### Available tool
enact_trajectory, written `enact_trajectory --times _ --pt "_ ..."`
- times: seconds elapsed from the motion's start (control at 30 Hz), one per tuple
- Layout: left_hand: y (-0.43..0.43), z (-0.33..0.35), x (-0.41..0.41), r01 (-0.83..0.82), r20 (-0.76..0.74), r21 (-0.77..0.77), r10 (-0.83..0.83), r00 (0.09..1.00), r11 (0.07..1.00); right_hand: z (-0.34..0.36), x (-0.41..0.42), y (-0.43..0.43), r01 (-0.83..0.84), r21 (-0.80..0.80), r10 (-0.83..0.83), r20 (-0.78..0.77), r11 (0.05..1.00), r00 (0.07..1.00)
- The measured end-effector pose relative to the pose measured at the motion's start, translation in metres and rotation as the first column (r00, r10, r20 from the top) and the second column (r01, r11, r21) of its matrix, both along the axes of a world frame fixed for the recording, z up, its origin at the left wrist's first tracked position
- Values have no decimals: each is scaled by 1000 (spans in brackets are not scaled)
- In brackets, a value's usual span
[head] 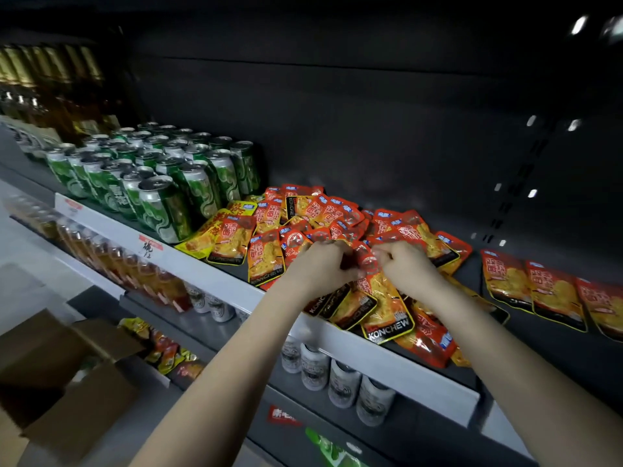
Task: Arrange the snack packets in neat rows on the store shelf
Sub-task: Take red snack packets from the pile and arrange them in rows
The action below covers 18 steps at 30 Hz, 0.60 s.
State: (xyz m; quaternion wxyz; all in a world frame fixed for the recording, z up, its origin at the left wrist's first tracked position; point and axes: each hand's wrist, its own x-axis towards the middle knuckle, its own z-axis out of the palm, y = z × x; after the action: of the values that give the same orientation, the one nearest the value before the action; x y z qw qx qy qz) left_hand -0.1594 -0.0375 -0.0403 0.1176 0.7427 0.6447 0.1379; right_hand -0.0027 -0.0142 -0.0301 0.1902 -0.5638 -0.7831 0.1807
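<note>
Both hands are working over a loose heap of glossy red-and-orange foil snack packets (337,214) lying on the dark metal store shelf (202,267). The left hand (320,267) and the right hand (406,264) are curling their fingers, each grip pinching one single red packet (367,261) atop the heap. Three matching packets (553,298) are lying in a row at right, and green drink cans (161,183) are standing at left.

2 hands (320,264), 3 rowed packets (554,299), 1 box (87,375)
</note>
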Motion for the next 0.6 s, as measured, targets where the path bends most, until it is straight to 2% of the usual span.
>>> enact_trajectory --times 0.07,0.2,0.33,0.4,0.47,0.53,0.6 --pt "4 -1 -7 15 95 22 -17 995 1000 -1 -2 3 41 -6 -41 -38 999 998" --pt "11 -6 -16 97 118 34 -101 988 995 6 -13 9 88 -71 -88 -4 994 996" --pt "14 -12 -22 143 183 46 -150 972 989 21 -20 19 56 -237 -74 -70 970 995" --pt "12 -9 -20 105 245 92 -125 962 990 25 -15 19 72 -192 -91 -89 979 992" --pt "12 2 -17 9 362 190 -78 929 982 29 -2 20 168 -63 -175 -130 984 976" --pt "16 17 -9 -48 460 229 -64 885 972 33 20 19 270 8 -260 -247 963 933" --pt "25 30 10 -28 530 197 -83 844 980 38 51 17 311 -13 -294 -365 950 884"
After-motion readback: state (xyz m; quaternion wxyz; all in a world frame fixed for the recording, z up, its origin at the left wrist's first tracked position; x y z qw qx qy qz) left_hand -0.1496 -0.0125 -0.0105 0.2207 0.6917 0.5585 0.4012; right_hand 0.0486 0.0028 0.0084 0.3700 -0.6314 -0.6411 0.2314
